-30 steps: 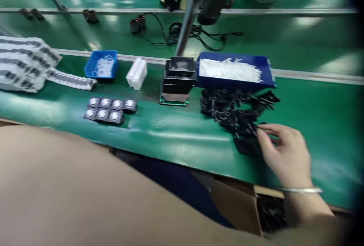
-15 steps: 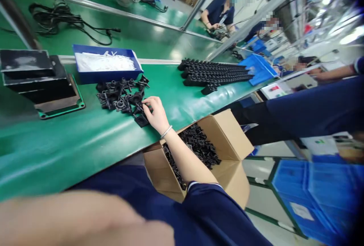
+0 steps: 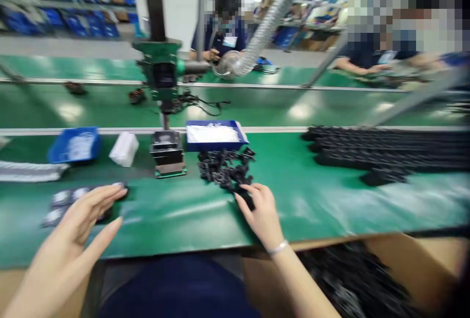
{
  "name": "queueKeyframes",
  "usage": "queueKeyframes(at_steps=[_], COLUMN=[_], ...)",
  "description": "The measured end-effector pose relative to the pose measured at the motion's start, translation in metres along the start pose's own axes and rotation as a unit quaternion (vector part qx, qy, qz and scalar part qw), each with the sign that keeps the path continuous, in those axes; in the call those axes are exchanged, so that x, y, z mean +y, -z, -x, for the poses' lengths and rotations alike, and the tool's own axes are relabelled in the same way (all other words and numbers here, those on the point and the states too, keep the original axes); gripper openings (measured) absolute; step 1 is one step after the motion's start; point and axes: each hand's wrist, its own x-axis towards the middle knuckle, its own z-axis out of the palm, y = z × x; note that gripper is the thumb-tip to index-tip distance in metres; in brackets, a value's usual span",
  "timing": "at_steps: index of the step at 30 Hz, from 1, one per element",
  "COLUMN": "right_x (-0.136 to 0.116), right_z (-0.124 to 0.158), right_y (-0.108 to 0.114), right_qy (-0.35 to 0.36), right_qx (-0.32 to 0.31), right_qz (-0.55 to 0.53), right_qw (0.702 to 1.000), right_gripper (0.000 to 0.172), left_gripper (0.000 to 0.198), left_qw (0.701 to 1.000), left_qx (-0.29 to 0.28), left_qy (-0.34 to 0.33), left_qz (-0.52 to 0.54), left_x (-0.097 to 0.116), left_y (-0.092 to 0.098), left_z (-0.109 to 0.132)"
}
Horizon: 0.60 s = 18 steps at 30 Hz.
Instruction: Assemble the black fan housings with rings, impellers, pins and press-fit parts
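My right hand (image 3: 261,212) is at the near edge of a pile of small black plastic parts (image 3: 220,167). Its thumb and fingers close around one black plastic part (image 3: 246,199), partly hidden by the fingers. On the left, my left hand (image 3: 82,225) hovers with thumb and fingers apart and nothing between them. Beneath and beyond it lies a group of dark pieces with white tops (image 3: 60,198), partly covered by the hand. Behind the pile stands a blue box of white strips (image 3: 216,145).
A press (image 3: 161,70) stands over a black block fixture (image 3: 168,154). Left of it are a white block (image 3: 125,149) and a blue bin (image 3: 55,151). Rows of black parts (image 3: 385,149) lie at right. An open carton (image 3: 411,264) sits below the bench edge. Co-workers sit opposite.
The view has swung left and levelled, bringing the press into sight. My left hand, blurred close to the camera before, is now out over the bench. My right hand stays beside the pile.
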Motion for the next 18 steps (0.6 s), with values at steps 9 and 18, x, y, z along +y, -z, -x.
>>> queueKeyframes(at_steps=[9,18], right_x=[0.012,-0.016], right_z=[0.018,0.034], right_y=[-0.014,-0.006], right_qy=[0.019,0.152], right_qx=[0.022,-0.039], right_qz=[0.045,0.06], right_qw=[0.999,0.986], right_gripper=[0.039,0.017], left_gripper=[0.057,0.038], left_qw=[0.964,0.959], left_qx=[-0.049,-0.181], left_qy=[-0.046,-0.11], left_qz=[-0.259,-0.188], left_x=[-0.056,-0.063], left_y=[-0.004,-0.027], left_z=[-0.017,-0.062])
